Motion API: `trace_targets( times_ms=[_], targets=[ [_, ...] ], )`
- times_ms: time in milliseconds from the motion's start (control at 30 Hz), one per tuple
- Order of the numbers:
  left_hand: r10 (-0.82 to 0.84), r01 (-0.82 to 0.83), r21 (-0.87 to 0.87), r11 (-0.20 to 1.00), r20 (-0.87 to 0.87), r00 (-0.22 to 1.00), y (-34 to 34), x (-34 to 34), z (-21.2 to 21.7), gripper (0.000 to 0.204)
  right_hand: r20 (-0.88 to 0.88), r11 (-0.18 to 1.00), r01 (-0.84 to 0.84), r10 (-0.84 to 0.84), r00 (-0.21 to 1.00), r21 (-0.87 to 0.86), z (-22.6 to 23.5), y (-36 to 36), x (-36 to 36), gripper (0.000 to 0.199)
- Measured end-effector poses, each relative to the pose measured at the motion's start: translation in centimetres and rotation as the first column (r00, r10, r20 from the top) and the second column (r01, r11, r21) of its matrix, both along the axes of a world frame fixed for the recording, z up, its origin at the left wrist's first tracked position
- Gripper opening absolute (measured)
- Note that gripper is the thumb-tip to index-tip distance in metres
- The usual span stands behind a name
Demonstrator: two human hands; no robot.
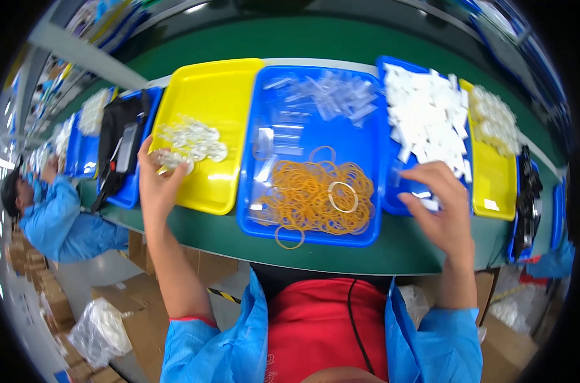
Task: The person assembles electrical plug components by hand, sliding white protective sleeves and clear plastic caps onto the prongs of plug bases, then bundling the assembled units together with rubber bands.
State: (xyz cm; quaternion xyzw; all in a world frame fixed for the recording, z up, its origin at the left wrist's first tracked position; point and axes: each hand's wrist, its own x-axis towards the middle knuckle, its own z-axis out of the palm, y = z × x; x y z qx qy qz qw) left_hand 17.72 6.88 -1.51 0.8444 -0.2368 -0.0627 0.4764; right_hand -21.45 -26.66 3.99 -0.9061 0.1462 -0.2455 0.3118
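Observation:
My left hand [158, 185] is at the left edge of a yellow tray [216, 86], thumb and fingers apart around some small clear round pieces [170, 159]. Whether it grips any of these is hard to tell. More clear round pieces [204, 142] lie in a loose heap beside it. Over the near end of a blue tray [392, 199] hangs my right hand [444, 207], its thumb and index finger spread with a gap between the tips. White rectangular pieces [424, 108] are piled in that tray, and a few small ones lie beneath the fingers.
Between my hands a blue tray [246, 214] holds orange rubber bands [315, 198], one paler band and clear plastic pieces [335, 92]. Farther right stands a yellow tray [494, 185] with clear parts. A blue-sleeved person [60, 214] works at left. Cardboard boxes [137, 297] lie below the green table.

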Motion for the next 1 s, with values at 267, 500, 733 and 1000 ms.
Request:
trace_targets(
  times_ms=[267, 500, 733, 1000],
  targets=[
    [-0.153, 0.162, 0.151, 0.975, -0.068, 0.986, 1.4, -5.2, 2.0, 0.096, -0.235, 0.979, 0.044, -0.092, 0.968, -0.2, -0.8, -1.4, -1.1, 0.039],
    [-0.192, 0.222, 0.227, 0.948, -0.146, 0.97, 0.9, -5.8, 2.5, 0.056, -0.236, 0.993, 0.07, -0.092, 0.967, -0.1, -2.2, -1.7, -1.1, 0.037],
    [-0.253, 0.258, 0.28, 0.924, -0.057, 0.966, 0.7, -5.5, 2.0, 0.038, -0.197, 0.942, 0.158, -0.222, 0.955, -0.296, -3.2, -3.4, 0.0, 0.032],
    [-0.075, 0.058, -0.13, 0.99, -0.13, 0.989, 1.3, -7.1, 3.0, 0.036, -0.235, 0.931, 0.107, -0.197, 0.952, -0.348, -3.3, -3.2, 1.2, 0.026]
  ],
)
